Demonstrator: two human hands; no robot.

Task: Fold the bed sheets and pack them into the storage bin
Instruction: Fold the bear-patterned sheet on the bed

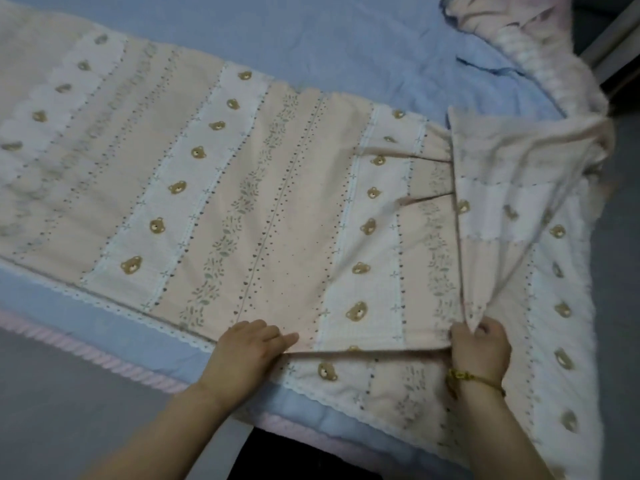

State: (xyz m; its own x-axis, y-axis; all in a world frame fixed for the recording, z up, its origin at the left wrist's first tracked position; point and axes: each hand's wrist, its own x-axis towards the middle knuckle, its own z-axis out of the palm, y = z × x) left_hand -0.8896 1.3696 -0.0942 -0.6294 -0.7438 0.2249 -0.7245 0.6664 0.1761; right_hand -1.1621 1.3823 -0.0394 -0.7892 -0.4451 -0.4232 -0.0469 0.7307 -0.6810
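A peach and white bed sheet [242, 188] printed with small bear faces lies spread across the bed, folded lengthwise. My left hand [247, 351] presses flat on its near folded edge, fingers together. My right hand [481, 344], with a gold bracelet on the wrist, pinches a corner of the sheet, and a flap [512, 188] of fabric runs up from it, turned back over the right end. No storage bin is in view.
Under the sheet lies a blue quilt [346, 46] with a pink twisted trim [90, 355] along the near edge. A bunched pink and blue cover [540, 43] sits at the far right corner. Grey floor [69, 417] shows in front of the bed.
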